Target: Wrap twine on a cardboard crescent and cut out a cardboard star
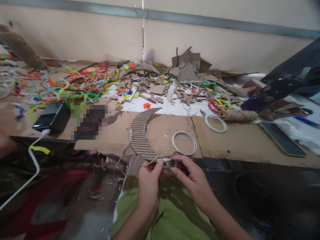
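Observation:
A crescent moon of corrugated cardboard [140, 135] lies at the table's front edge, its lower tip reaching my hands. My left hand [149, 176] is closed, thumb and fingers pinching by that tip. A short white strip, perhaps tape [164, 160], shows between the two hands. Thin twine [151, 162] runs over my left fingers, and more hangs from the crescent's left side. My right hand [192, 175] is closed, fingers curled near the strip's right end; what its fingertips grip is hidden. A white tape roll [184, 143] lies just beyond my right hand.
Left stand a black device with a white cable [51, 116] and tangled pipe cleaners [85, 85]. Behind are cardboard scraps [157, 89] and a glue bottle [171, 90]. To the right lie another tape roll [216, 124], a twine spool [238, 115] and a phone [282, 139].

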`<state>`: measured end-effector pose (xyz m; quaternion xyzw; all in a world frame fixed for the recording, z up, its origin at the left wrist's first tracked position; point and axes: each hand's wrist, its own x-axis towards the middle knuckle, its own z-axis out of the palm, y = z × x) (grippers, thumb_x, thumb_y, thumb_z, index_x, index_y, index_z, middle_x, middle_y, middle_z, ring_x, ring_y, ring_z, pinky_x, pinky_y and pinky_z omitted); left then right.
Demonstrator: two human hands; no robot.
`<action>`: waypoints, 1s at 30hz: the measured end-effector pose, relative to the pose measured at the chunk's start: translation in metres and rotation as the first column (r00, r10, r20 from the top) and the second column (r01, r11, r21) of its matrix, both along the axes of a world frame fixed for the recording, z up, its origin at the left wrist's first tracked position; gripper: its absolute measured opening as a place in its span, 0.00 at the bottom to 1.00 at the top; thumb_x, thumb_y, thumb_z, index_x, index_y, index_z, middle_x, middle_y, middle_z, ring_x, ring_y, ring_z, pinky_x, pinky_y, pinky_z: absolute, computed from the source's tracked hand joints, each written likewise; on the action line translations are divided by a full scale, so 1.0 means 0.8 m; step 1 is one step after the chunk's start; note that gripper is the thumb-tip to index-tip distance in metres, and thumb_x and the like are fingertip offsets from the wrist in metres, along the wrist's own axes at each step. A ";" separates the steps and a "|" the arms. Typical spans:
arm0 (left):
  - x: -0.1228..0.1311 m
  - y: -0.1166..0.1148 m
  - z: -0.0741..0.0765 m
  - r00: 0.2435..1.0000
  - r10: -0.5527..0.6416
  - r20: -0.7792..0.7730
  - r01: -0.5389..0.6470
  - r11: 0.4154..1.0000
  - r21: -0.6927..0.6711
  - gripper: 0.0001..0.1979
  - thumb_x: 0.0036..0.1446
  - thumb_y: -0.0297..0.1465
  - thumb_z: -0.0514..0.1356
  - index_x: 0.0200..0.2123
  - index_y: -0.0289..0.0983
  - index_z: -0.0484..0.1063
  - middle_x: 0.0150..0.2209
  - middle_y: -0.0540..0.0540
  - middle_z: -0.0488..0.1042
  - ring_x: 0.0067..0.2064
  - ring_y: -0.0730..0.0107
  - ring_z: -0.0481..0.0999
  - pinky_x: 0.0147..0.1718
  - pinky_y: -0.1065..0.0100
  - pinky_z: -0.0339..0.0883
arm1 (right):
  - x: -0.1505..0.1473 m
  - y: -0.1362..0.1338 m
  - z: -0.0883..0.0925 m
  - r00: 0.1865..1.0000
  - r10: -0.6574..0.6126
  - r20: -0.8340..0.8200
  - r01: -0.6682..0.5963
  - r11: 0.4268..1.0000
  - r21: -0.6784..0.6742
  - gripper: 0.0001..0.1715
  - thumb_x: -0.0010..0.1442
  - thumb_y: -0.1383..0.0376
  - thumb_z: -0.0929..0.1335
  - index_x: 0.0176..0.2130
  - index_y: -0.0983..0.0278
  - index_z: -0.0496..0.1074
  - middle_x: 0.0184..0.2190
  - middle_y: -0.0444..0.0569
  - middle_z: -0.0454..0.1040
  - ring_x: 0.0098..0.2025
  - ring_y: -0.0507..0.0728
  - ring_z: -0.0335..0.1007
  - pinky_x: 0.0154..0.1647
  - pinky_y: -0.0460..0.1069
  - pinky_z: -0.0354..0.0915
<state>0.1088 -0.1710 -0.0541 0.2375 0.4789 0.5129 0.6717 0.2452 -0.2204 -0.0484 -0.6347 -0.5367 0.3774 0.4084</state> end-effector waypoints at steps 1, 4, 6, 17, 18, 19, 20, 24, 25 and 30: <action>0.000 0.000 -0.001 1.000 0.000 -0.002 0.000 1.000 0.004 0.13 0.42 0.33 0.73 0.29 0.35 0.75 0.26 0.50 0.78 0.27 0.72 0.74 0.27 0.72 0.70 | -0.001 0.000 0.000 1.000 0.003 0.006 -0.003 1.000 0.004 0.12 0.68 0.58 0.68 0.49 0.58 0.74 0.44 0.46 0.76 0.44 0.57 0.71 0.46 0.50 0.64; 0.000 -0.001 -0.003 1.000 0.004 -0.011 -0.004 1.000 0.008 0.13 0.42 0.33 0.73 0.30 0.35 0.76 0.28 0.49 0.79 0.27 0.70 0.75 0.27 0.71 0.70 | -0.002 0.001 0.000 1.000 0.016 0.019 -0.016 1.000 0.014 0.12 0.69 0.58 0.68 0.50 0.59 0.74 0.44 0.47 0.76 0.45 0.58 0.72 0.46 0.50 0.64; 0.001 -0.001 -0.004 1.000 0.003 -0.013 -0.003 1.000 0.009 0.12 0.42 0.32 0.73 0.30 0.35 0.76 0.28 0.49 0.79 0.27 0.71 0.74 0.27 0.71 0.70 | -0.002 0.002 -0.001 1.000 0.016 0.024 -0.017 1.000 0.020 0.12 0.69 0.58 0.68 0.50 0.59 0.74 0.45 0.48 0.76 0.45 0.58 0.72 0.47 0.50 0.65; 0.000 -0.003 0.001 1.000 -0.021 0.006 0.021 1.000 0.002 0.12 0.42 0.34 0.73 0.29 0.35 0.76 0.26 0.49 0.78 0.25 0.72 0.72 0.27 0.71 0.68 | -0.005 0.004 -0.004 0.999 -0.012 -0.040 0.013 0.999 0.031 0.12 0.69 0.58 0.68 0.48 0.59 0.76 0.43 0.48 0.78 0.45 0.59 0.73 0.46 0.51 0.66; 0.001 -0.003 0.001 1.000 -0.017 0.012 0.017 1.000 0.000 0.13 0.42 0.34 0.74 0.29 0.35 0.76 0.27 0.49 0.78 0.26 0.72 0.72 0.27 0.71 0.68 | -0.005 0.005 -0.005 0.998 -0.017 -0.054 0.019 0.999 0.033 0.12 0.69 0.57 0.68 0.48 0.59 0.76 0.43 0.48 0.78 0.45 0.59 0.73 0.46 0.51 0.66; 0.001 -0.003 0.001 1.000 -0.015 0.019 0.015 1.000 -0.001 0.13 0.42 0.34 0.74 0.30 0.35 0.77 0.27 0.49 0.78 0.26 0.72 0.73 0.26 0.71 0.68 | -0.005 0.005 -0.005 0.998 -0.023 -0.066 0.026 0.999 0.035 0.12 0.69 0.57 0.68 0.47 0.59 0.77 0.43 0.48 0.78 0.45 0.59 0.74 0.47 0.51 0.66; 0.002 -0.003 0.001 1.000 -0.013 0.025 0.013 1.000 0.000 0.13 0.42 0.33 0.74 0.31 0.35 0.77 0.28 0.48 0.79 0.27 0.72 0.73 0.26 0.71 0.68 | -0.006 0.005 -0.005 0.997 -0.030 -0.075 0.033 0.999 0.040 0.12 0.69 0.56 0.68 0.46 0.59 0.77 0.42 0.48 0.79 0.44 0.59 0.74 0.46 0.51 0.66; 0.001 -0.004 0.001 0.999 -0.016 0.033 0.016 1.000 0.001 0.14 0.42 0.34 0.74 0.32 0.35 0.78 0.29 0.47 0.80 0.28 0.71 0.74 0.26 0.72 0.69 | -0.007 0.007 -0.004 0.996 -0.051 -0.072 0.054 0.998 0.042 0.12 0.69 0.55 0.68 0.43 0.60 0.78 0.39 0.47 0.79 0.41 0.58 0.74 0.44 0.50 0.66; 0.000 -0.004 0.001 0.999 -0.017 0.032 0.017 1.000 0.000 0.14 0.41 0.34 0.74 0.31 0.34 0.78 0.29 0.47 0.79 0.27 0.71 0.74 0.26 0.72 0.69 | -0.007 0.007 -0.003 0.997 -0.049 -0.067 0.051 0.998 0.033 0.13 0.69 0.55 0.68 0.44 0.59 0.77 0.40 0.47 0.79 0.42 0.58 0.74 0.44 0.50 0.66; -0.006 -0.002 0.003 1.000 0.006 0.013 -0.006 1.000 -0.026 0.14 0.40 0.34 0.74 0.30 0.35 0.76 0.27 0.49 0.79 0.27 0.71 0.74 0.28 0.71 0.70 | 0.003 0.003 0.005 0.999 -0.036 -0.017 0.036 0.999 -0.010 0.18 0.70 0.52 0.66 0.50 0.59 0.76 0.44 0.49 0.80 0.46 0.60 0.75 0.45 0.51 0.68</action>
